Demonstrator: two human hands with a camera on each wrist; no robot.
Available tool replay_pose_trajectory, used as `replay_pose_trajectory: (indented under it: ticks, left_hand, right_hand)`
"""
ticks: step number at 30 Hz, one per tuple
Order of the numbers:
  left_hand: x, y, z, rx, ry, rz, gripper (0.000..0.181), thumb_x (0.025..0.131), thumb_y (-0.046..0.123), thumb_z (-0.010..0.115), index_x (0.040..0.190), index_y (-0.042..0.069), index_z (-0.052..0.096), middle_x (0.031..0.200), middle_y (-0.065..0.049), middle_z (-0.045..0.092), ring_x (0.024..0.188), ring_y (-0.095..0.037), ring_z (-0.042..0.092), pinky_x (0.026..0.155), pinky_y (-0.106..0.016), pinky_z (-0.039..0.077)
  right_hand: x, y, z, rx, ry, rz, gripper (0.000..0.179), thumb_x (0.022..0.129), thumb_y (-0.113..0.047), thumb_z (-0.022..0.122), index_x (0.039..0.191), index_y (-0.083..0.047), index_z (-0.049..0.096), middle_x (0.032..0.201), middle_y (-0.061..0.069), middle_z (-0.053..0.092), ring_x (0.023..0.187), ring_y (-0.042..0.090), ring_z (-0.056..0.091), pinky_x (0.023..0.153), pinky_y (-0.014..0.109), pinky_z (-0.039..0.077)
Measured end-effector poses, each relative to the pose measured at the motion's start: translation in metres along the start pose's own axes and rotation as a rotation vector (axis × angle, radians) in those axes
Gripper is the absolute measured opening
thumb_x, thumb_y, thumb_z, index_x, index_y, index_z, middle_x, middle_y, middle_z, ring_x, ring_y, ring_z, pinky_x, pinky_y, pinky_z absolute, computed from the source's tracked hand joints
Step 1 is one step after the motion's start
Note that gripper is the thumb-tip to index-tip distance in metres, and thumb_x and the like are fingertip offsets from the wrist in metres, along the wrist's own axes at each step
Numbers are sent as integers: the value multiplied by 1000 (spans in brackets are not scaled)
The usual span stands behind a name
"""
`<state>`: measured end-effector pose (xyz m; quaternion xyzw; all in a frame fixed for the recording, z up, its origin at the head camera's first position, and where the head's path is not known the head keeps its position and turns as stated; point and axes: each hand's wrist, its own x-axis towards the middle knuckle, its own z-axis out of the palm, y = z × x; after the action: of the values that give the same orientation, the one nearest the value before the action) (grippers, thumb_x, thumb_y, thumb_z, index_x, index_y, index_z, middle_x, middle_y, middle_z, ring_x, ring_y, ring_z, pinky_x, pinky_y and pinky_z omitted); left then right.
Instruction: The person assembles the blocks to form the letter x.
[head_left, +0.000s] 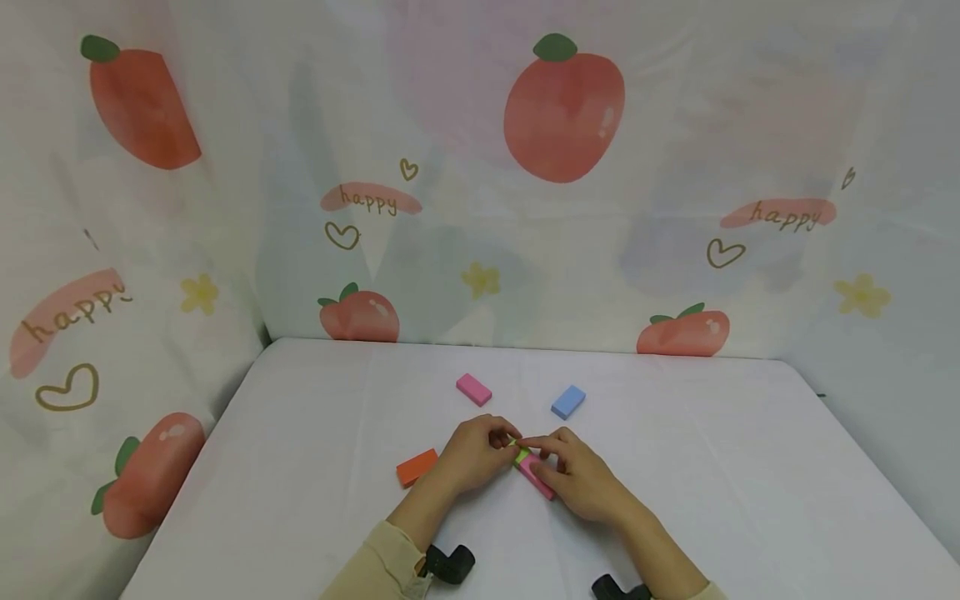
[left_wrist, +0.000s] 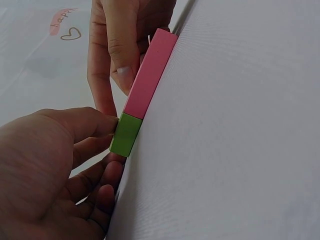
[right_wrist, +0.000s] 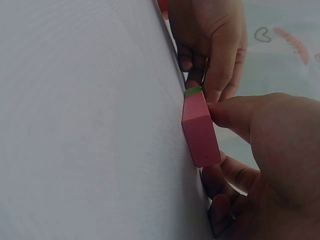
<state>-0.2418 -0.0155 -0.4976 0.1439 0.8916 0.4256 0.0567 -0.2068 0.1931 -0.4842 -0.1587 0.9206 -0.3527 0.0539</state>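
Observation:
A pink block point(head_left: 537, 478) and a green block point(head_left: 522, 455) lie end to end in one line on the white table, their ends touching in the left wrist view. My left hand point(head_left: 474, 454) pinches the green block point(left_wrist: 126, 135), its thumb against one side. The right hand point(head_left: 583, 479) grips the pink block point(right_wrist: 201, 140) between thumb and fingers, while its index finger reaches forward to the green block. In the right wrist view most of the green block point(right_wrist: 193, 92) is hidden behind the pink one.
Another pink block point(head_left: 474, 389) and a blue block point(head_left: 568, 402) lie farther back on the white table point(head_left: 735, 483). An orange block point(head_left: 416, 467) sits left of the left forearm, partly covered by it. A patterned curtain point(head_left: 450, 108) stands behind the table and along its sides.

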Motion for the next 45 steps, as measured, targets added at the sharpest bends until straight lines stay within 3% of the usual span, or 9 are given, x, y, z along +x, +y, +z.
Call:
replay_pose_trajectory:
  ticks: [22,29,45]
  left_hand:
    - [-3,3,-2,17,-6,2,12,95,25,72,106,23,76,89,8,62,85,-10,55,75,-27,48]
    - [-5,9,-7,47,-32,6,15,95,22,72,110,20,75,91,7,62,85,-11,55,76,-28,48]
    - [-13,17,-18,77,-76,-22,25,96,21,72,121,19,73,106,3,69,99,-14,61,93,-39,54]
  right_hand:
    - [-2,-2,0,10,-5,-13,35,99,-20,69,134,-26,69,108,-2,58,75,8,48,63,24,40]
    - [-2,-4,0,22,-14,18,35,99,-22,69,132,-32,69,109,-3,57,78,12,48,64,24,41]
    - [-1,-4,1,13,-15,14,35,100,-22,68,133,-32,70,107,-2,57,77,12,48,64,25,40]
